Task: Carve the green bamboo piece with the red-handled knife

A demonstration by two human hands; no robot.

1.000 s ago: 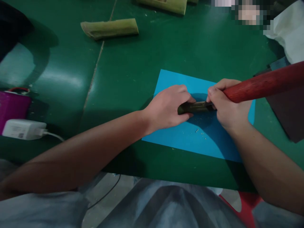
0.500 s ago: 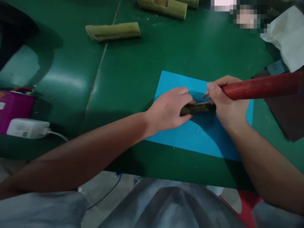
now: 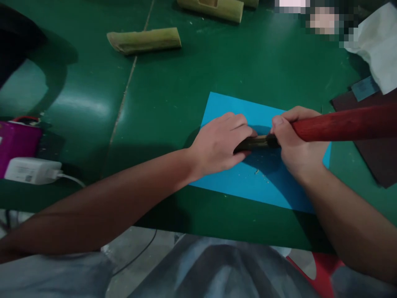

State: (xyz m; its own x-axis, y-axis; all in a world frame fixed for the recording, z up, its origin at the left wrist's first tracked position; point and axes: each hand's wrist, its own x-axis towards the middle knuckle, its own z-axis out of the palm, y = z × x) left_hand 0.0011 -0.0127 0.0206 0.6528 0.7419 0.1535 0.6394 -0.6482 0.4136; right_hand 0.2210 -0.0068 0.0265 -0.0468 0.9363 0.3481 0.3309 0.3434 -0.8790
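Note:
My left hand (image 3: pixel 221 142) is closed over a short dark green bamboo piece (image 3: pixel 256 142) that lies on a blue sheet (image 3: pixel 242 182). My right hand (image 3: pixel 296 145) grips a knife by its long red wooden handle (image 3: pixel 344 124), which points off to the right. The blade rests on the bamboo piece between my two hands and is mostly hidden by my fingers. Small pale shavings (image 3: pixel 259 171) lie on the blue sheet just below the piece.
Two pale green bamboo sections (image 3: pixel 144 39) (image 3: pixel 214 7) lie at the far side of the green table (image 3: pixel 173 91). A white charger (image 3: pixel 31 169) and a magenta box (image 3: pixel 17 140) sit at the left edge. A dark brown board (image 3: pixel 372 153) and white cloth (image 3: pixel 376 41) are at the right.
The red handle has dipped lower and the knife has pressed down onto the bamboo piece. My left hand has closed further over the piece. The view has shifted slightly.

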